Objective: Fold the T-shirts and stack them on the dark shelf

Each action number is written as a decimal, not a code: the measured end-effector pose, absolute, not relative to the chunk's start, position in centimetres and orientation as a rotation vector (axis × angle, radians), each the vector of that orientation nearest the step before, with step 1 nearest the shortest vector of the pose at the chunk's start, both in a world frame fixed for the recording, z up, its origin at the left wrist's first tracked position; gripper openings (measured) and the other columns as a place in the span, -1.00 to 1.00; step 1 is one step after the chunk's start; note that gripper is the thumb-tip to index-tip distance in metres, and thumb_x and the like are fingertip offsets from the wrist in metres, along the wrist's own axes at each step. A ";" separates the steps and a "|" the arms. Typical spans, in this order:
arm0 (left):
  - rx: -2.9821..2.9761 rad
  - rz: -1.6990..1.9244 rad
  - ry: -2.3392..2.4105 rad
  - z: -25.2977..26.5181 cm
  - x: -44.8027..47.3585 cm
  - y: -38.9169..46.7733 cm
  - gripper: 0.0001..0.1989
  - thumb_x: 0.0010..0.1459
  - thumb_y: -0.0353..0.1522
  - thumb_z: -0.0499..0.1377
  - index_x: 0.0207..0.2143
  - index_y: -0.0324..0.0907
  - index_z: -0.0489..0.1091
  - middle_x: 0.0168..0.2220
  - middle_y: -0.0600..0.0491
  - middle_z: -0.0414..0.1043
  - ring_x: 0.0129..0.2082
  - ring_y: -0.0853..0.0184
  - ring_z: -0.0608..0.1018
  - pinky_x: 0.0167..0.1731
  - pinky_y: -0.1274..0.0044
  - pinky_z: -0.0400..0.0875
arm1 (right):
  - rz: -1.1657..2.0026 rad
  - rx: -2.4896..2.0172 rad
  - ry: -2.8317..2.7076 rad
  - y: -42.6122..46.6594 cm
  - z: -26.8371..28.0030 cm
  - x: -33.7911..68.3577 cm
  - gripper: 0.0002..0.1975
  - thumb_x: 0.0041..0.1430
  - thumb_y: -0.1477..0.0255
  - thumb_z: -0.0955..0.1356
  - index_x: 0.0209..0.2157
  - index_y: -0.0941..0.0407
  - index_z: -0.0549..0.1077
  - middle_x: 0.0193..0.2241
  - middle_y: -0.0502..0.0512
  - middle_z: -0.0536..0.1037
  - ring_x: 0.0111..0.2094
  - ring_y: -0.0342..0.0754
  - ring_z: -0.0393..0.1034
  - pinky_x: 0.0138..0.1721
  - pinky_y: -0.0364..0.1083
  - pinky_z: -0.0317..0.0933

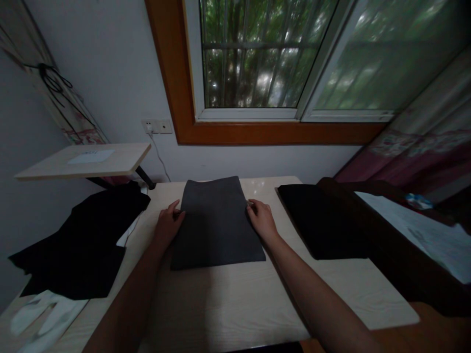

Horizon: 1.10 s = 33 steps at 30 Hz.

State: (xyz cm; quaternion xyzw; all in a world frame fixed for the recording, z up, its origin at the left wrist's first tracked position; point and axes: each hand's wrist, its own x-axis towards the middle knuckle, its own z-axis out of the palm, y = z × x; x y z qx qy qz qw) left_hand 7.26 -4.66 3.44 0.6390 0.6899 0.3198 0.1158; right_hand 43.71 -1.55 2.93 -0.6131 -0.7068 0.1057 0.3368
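A dark grey rectangular piece of cloth (221,225) lies on the pale wood-grain table in front of me, its far edge slightly wavy. My left hand (169,224) is at its left edge, with thumb and fingers apart and the thumb touching the cloth. At the right edge, my right hand (262,220) has its thumb and index finger closed on the border; its other fingers curl underneath and are partly hidden. A flat stack of black cloth (324,220) rests to the right of my right hand. Crumpled black cloth (81,240) lies beyond my left hand.
White cloth pieces (47,318) stick out below the black heap. A small raised shelf (47,164) with a paper label stands at back left. A corded plug (150,128) sits in the wall socket. At right, a white sheet (415,230) lies on a dark surface beside the table (386,299).
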 end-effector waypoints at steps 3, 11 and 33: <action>1.851 0.915 2.023 3.7 7.4 -4.7 -0.38 0.21 -0.14 0.16 0.27 -0.20 0.27 -0.19 -0.08 0.55 -0.08 0.09 0.53 0.03 0.24 0.39 | 0.310 -1.626 -1.831 -1.6 3.2 43.7 -0.58 0.32 0.29 0.25 0.10 0.17 0.47 -0.14 0.19 0.61 -0.07 0.12 0.37 0.04 0.03 0.22; 1.806 0.855 1.931 4.3 7.5 -5.2 -0.31 0.24 -0.09 0.14 0.34 -0.15 0.16 -0.30 0.01 0.58 -0.22 0.17 0.62 -0.08 0.31 0.44 | 0.474 -1.578 -1.817 -1.9 3.7 43.7 -0.58 0.32 0.22 0.27 0.11 0.10 0.45 -0.34 0.10 0.60 -0.18 0.07 0.42 -0.09 -0.03 0.27; 1.487 0.973 1.459 4.3 7.1 -5.3 -0.03 0.06 -0.16 0.35 0.41 -0.14 -0.05 -0.01 -0.15 0.57 -0.07 0.04 0.64 -0.02 0.20 0.50 | 0.965 -1.351 -1.750 -1.4 2.7 45.1 -0.33 0.16 0.26 0.41 0.29 -0.02 0.23 -0.46 -0.10 0.40 -0.42 -0.08 0.37 -0.37 -0.14 0.21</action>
